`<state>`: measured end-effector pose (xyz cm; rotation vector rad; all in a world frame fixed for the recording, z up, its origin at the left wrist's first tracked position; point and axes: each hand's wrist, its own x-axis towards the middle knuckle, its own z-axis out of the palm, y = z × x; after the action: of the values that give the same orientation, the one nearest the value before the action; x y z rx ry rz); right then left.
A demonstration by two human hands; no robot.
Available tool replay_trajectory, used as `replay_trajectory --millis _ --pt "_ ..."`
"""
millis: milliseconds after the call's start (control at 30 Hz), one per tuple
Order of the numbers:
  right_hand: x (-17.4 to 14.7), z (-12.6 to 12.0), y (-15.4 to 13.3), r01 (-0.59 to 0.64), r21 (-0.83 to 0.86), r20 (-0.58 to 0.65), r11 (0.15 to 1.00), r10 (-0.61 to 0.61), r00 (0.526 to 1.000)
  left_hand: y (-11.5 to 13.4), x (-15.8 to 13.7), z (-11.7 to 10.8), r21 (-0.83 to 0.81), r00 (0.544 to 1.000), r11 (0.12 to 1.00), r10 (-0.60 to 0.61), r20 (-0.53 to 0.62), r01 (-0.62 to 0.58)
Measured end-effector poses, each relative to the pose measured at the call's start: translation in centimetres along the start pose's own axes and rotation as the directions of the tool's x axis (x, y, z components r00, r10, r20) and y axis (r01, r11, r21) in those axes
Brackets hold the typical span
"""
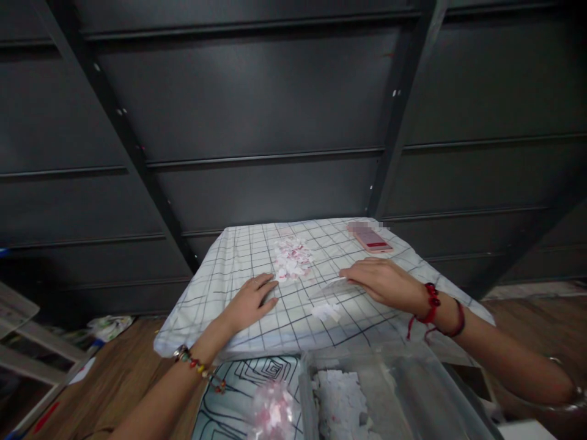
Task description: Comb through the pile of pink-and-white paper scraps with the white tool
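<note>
My left hand rests palm down on the checked cloth, fingers stretched and thumb apart. Its fingertips are at the near left edge of a loose pile of small white and pink paper-like pieces. Between the thumb and fingers of my right hand is the edge of a thin clear plastic bag, which extends left over the cloth. Just below the bag lies a small cluster of white pieces. The right fingertips are partly hidden by the hand.
A pink phone lies at the table's far right. In front of the table stands a clear plastic bin with a stack of white pieces. Beside it is a filled clear bag. A dark panelled wall rises behind.
</note>
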<state>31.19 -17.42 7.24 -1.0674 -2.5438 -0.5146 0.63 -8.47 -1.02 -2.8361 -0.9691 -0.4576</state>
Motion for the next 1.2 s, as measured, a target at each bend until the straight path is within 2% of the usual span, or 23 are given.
replay_trajectory --millis 133,233,367,500,667,967,1200 --pt "0.9 0.5 -0.4 0.02 0.02 0.052 1.0 -0.021 0.998 0.7 0.0 -1.2 0.042 0.993 0.993 0.113 0.037 -0.114" --pt "0.6 0.0 -0.8 0.025 0.075 0.087 0.997 -0.032 0.996 1.5 0.2 -2.2 0.006 0.971 0.975 0.219 0.098 -0.22" --pt "-0.4 -1.4 -0.8 0.02 0.106 0.124 0.994 -0.033 0.992 2.9 0.6 -3.0 -0.123 0.959 0.961 0.26 0.113 -0.246" --pt "-1.1 -2.0 -0.5 -0.044 0.011 0.081 0.999 0.043 0.996 3.9 0.6 -2.8 -0.22 0.94 0.938 0.304 0.155 -0.267" --pt "-1.8 -1.3 -0.9 -0.114 -0.097 0.077 0.989 0.122 0.99 4.0 -0.1 -2.1 -0.262 0.939 0.939 0.279 0.201 -0.223" --pt "-2.0 -1.5 -4.0 -0.163 -0.021 0.09 0.986 0.164 0.982 4.0 -0.1 -2.2 -0.285 0.947 0.938 0.258 0.193 -0.198" --pt "-1.7 -2.6 -5.9 -0.102 -0.012 0.05 0.995 0.103 0.993 4.1 -0.1 -2.4 -0.291 0.951 0.937 0.25 0.183 -0.191"
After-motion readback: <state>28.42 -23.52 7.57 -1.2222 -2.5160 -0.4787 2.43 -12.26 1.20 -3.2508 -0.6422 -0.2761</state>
